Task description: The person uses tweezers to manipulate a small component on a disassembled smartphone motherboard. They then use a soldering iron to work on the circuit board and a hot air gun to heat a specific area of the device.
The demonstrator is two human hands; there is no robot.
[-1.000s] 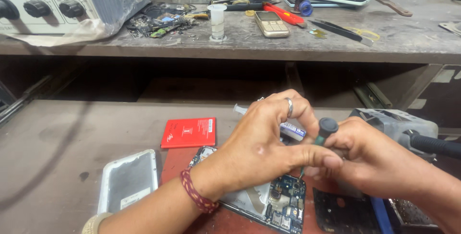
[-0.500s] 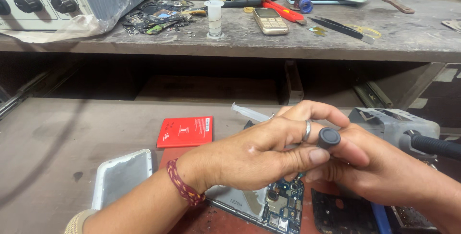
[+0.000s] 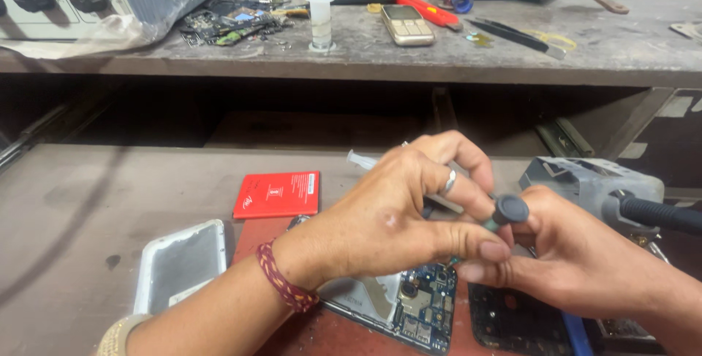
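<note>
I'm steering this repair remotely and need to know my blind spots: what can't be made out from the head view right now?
- Screwdriver tip: hidden behind the left hand, so its contact point on the circuit board is unseen.
- Right hand grip: partly covered by the left hand.
- Circuit board: lower part cut off by the bottom edge.
- Grey tool: its cable runs off the right edge.
- Board components: too small to identify.

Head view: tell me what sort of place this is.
Likely a phone repair bench: an opened phone's circuit board under the hands, a red battery, and small tools on the shelf.
</note>
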